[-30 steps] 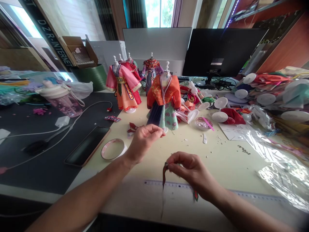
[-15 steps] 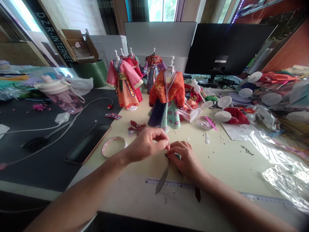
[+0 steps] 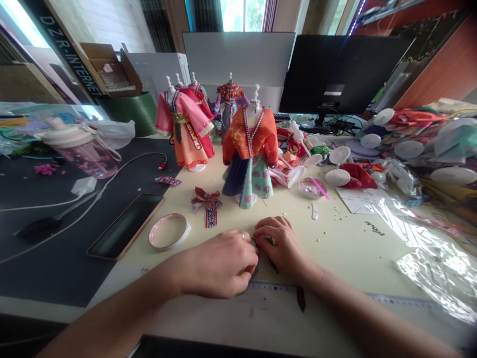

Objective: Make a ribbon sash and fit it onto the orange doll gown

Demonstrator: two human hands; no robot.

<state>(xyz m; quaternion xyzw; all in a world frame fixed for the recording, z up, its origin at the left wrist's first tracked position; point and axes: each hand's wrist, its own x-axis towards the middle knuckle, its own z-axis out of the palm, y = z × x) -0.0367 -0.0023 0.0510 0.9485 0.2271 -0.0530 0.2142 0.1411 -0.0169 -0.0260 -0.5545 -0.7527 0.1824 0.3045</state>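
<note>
My right hand [image 3: 285, 246] is closed, its fingertips pressed down on a small dark ribbon piece [image 3: 273, 263] on the table. Only bits of this piece show beneath the fingers and palm. Against those fingertips rests my left hand [image 3: 223, 263], curled and low on the tabletop, with a ring on one finger. Whatever its fingers pinch is hidden. A dark red pointed strip end [image 3: 300, 299] pokes out under my right wrist. Partly covered by my hands and arm, a clear ruler [image 3: 274, 286] lies across the table.
Doll stands in robes, the nearest an orange jacket [image 3: 249, 132], stand behind my hands. Left lie a tape roll [image 3: 151, 238], a red bow [image 3: 206, 197] and a phone [image 3: 126, 223]. Rightward are a small dish [image 3: 303, 191], loose beads [image 3: 373, 228] and clear plastic wrap [image 3: 439, 283].
My left hand has come down from above the table and towards me, and now covers the grey-green strip seen earlier. My right hand stays over the ribbon piece. The view has shifted slightly.
</note>
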